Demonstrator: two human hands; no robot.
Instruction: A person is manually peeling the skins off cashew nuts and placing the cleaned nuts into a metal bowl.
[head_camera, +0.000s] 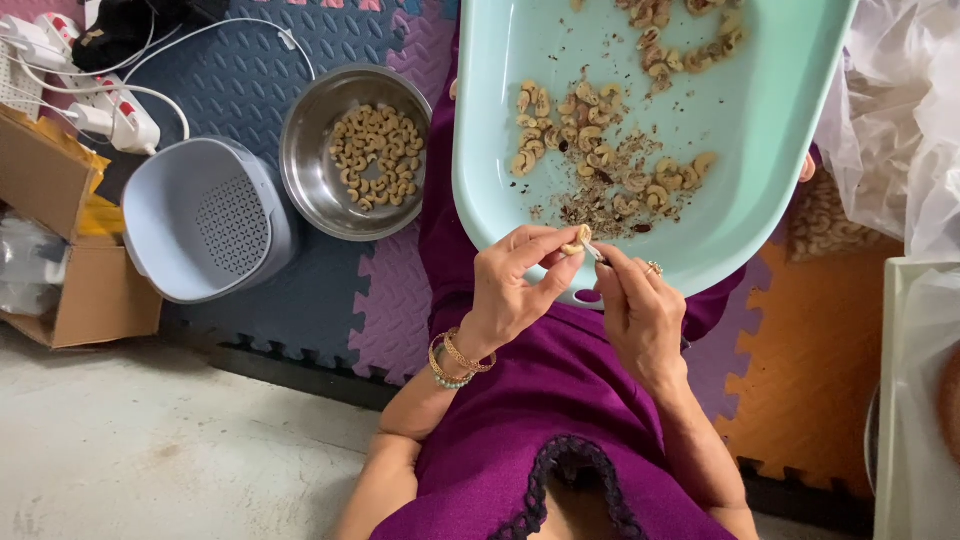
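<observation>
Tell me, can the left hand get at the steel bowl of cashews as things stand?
Probably yes: the steel bowl lies open on the mat, nothing between it and the left hand, though that hand holds a cashew.

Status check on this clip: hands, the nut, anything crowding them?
Left hand pinching one cashew. Right hand working a small blade against it. Both over the mint tray rim; nothing crowding them.

tray (760, 110): smooth pale-green plastic, slight sheen
bowl (310, 170): polished metal, glossy
strainer basket (165, 215): matt grey-blue plastic, perforated base
floor mats (260, 80): textured foam, matt
box (60, 250): plain brown cardboard
dress (560, 400): purple cloth, matt
bag (900, 90): thin, crinkled, probably clear plastic film
</observation>
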